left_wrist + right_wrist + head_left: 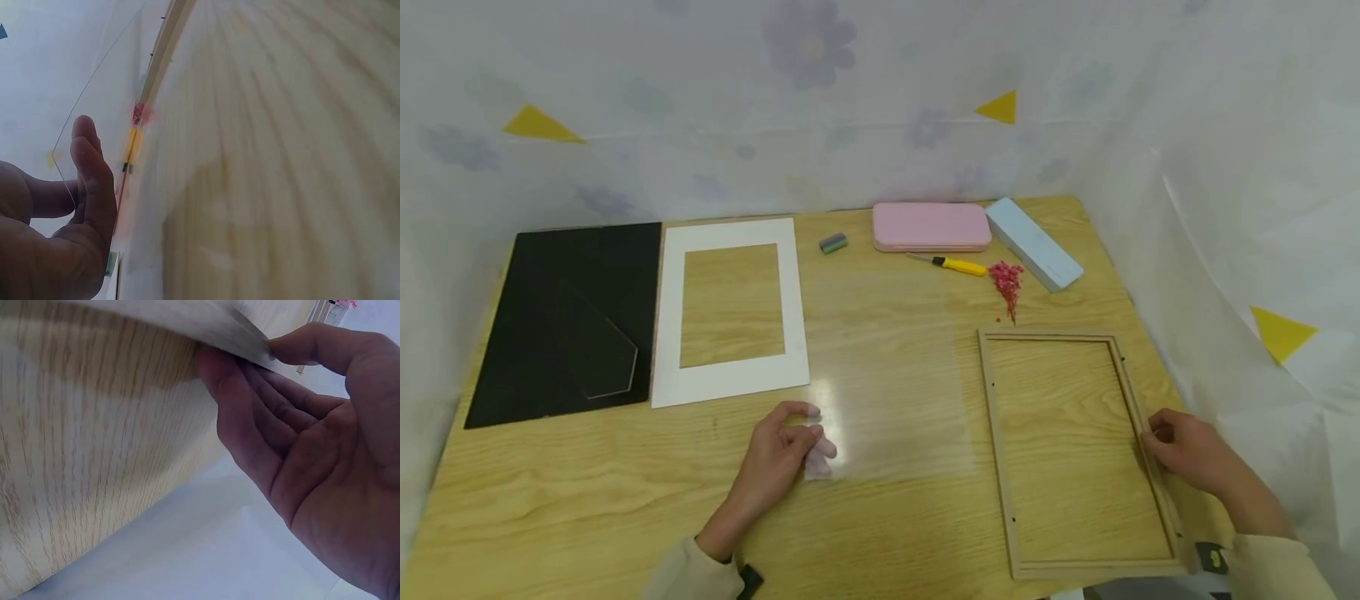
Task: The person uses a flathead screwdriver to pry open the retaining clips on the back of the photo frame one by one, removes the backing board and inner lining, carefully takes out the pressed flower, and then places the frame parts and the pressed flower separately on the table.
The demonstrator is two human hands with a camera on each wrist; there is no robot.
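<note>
In the head view my left hand [778, 450] pinches the left edge of a clear sheet [898, 417], thumb on top and fingers showing through from beneath. The left wrist view shows the sheet's thin corner between thumb and fingers of the left hand [75, 200]. My right hand [1195, 454] grips the right side of a wooden picture frame [992, 433], which has no backing in it. From the right wrist, the thumb lies over the frame's side bar [187, 325] and the fingers of the right hand [312, 437] go under it.
At left lie a black backing board [572, 317] and a white mat [730, 375]. Along the back are a small green-and-grey piece [833, 242], a pink case [931, 227], a yellow-handled screwdriver [962, 267], dried pink flowers [1006, 282] and a light blue box [1033, 243]. White sheeting [1225, 208] surrounds the table.
</note>
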